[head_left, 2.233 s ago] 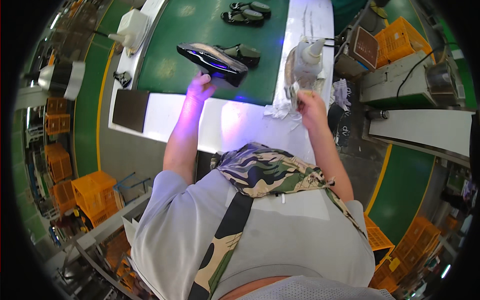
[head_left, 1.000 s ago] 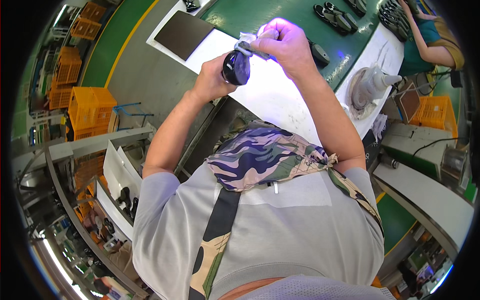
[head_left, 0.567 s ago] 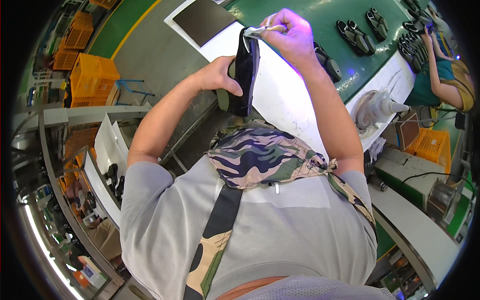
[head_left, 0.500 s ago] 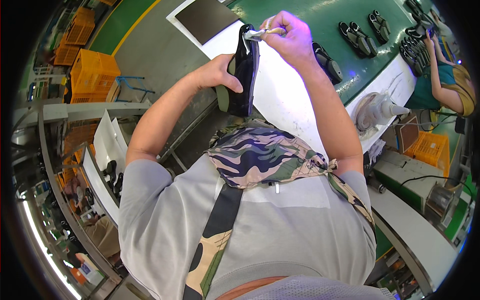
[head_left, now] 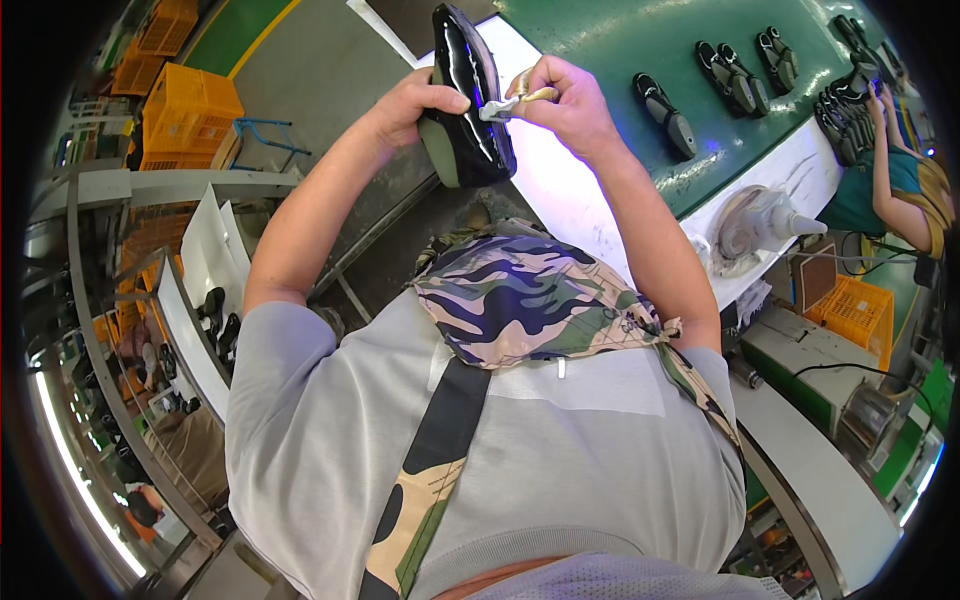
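My left hand (head_left: 415,100) grips a glossy black shoe sole (head_left: 466,100) with an olive edge, holding it upright in front of me. Pinched in my right hand (head_left: 565,100) is a small brush (head_left: 505,103) with a pale tip, and that tip touches the sole's inner face. Both hands are raised above the white worktop (head_left: 560,190) beside a green conveyor belt (head_left: 620,60).
Several black soles (head_left: 665,100) lie in pairs on the belt. A white cone-shaped holder (head_left: 755,220) stands on the worktop to the right. Another person (head_left: 895,185) works at the far right. Orange crates (head_left: 190,115) and a rack with shoes (head_left: 215,315) stand at left.
I lifted the sole off the belt and brought it close. My right hand has come onto it with the brush. My head has turned left.
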### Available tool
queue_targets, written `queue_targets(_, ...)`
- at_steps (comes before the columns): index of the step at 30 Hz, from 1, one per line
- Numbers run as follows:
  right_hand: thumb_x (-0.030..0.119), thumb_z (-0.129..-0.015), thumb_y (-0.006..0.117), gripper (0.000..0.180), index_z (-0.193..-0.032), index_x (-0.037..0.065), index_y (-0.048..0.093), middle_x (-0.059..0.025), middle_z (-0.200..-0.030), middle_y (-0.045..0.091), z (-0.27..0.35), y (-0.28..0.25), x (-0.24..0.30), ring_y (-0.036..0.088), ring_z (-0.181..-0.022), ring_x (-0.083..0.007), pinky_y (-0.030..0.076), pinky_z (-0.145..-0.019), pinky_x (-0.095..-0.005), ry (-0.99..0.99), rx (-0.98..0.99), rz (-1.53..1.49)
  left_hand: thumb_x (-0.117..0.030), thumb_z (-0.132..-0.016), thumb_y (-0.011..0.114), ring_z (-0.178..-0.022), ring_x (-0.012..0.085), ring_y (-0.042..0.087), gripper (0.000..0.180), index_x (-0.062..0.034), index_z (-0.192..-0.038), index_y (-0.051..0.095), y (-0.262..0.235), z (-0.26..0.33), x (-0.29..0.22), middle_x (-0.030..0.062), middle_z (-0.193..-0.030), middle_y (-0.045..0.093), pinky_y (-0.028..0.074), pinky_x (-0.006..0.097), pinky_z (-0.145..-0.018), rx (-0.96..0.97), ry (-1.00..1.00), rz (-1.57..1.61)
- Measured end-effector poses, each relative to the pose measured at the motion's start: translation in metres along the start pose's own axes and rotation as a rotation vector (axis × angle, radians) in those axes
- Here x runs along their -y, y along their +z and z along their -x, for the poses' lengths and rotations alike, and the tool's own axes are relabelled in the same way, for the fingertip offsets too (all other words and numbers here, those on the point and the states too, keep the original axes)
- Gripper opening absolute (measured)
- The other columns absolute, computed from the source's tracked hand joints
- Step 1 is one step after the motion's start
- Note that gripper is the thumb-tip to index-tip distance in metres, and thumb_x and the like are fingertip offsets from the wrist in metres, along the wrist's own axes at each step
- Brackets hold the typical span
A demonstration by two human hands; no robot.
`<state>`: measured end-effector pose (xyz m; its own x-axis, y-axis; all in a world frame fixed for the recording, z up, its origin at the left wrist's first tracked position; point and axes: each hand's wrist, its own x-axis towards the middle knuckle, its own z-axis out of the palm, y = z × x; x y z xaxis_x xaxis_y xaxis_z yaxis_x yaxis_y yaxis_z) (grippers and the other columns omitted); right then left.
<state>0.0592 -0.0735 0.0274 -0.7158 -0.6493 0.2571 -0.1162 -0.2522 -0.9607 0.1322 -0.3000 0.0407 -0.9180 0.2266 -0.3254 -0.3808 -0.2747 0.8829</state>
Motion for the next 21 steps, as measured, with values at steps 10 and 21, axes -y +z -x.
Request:
queue_targets(10, -0.001, -0.071, 0.07, 0.019, -0.074, 0.004, 0.052, -0.0073, -0.081, 0.063, 0.023, -0.019, 0.004, 0.056, -0.076, -0.0121, 0.046, -0.066, -0.026, 0.102, 0.016, -0.078, -0.014, -0.074, 0.071, -0.094, 0.0261, 0.066, 0.043, 0.004, -0.111, 0.057, -0.022, 0.007, 0.024, 0.016, -0.105, 0.066, 0.053, 0.039, -0.088, -0.16, 0.13, 0.236)
queue_targets(21, -0.002, -0.071, 0.074, 0.019, -0.078, -0.001, 0.058, -0.0044, -0.07, 0.059, 0.028, 0.0, -0.014, 0.055, -0.061, -0.011, 0.046, -0.054, -0.0262, 0.137, -0.398, -0.255, -0.011, -0.076, 0.066, -0.099, 0.026, 0.062, 0.041, 0.0019, -0.114, 0.056, -0.01, 0.011, 0.035, 0.0131, -0.106, 0.064, 0.048, 0.039, -0.095, -0.323, 0.361, 0.336)
